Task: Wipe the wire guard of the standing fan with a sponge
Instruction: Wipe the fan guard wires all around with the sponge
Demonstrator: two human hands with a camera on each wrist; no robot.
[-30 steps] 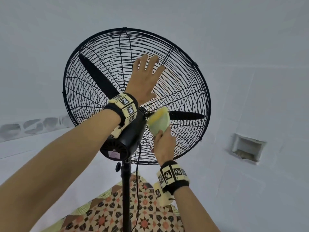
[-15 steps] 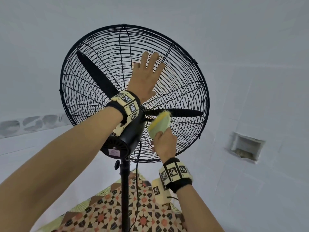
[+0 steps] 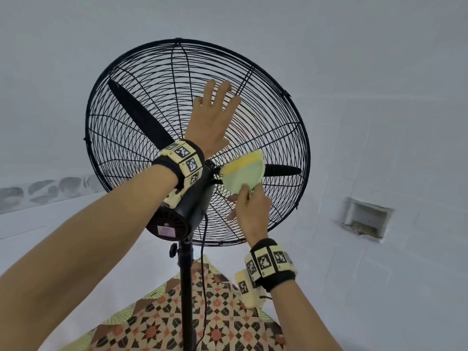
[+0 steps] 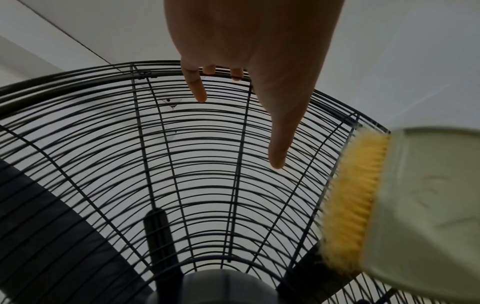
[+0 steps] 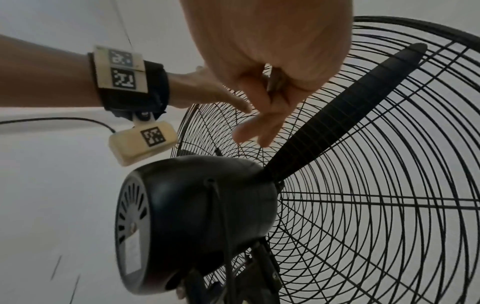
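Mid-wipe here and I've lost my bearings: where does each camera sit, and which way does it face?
Head: worn on the head, facing up at the fan's guard; shows both forearms, left hand flat on the wires, right hand holding the sponge.
Left wrist: looks along straight fingers up the guard; sponge at right.
Right wrist: looks past curled fingers at the motor; left wrist shows.
Head and left wrist share sponge and guard.

Sponge [image 3: 243,175] swept up the guard [image 3: 278,127].
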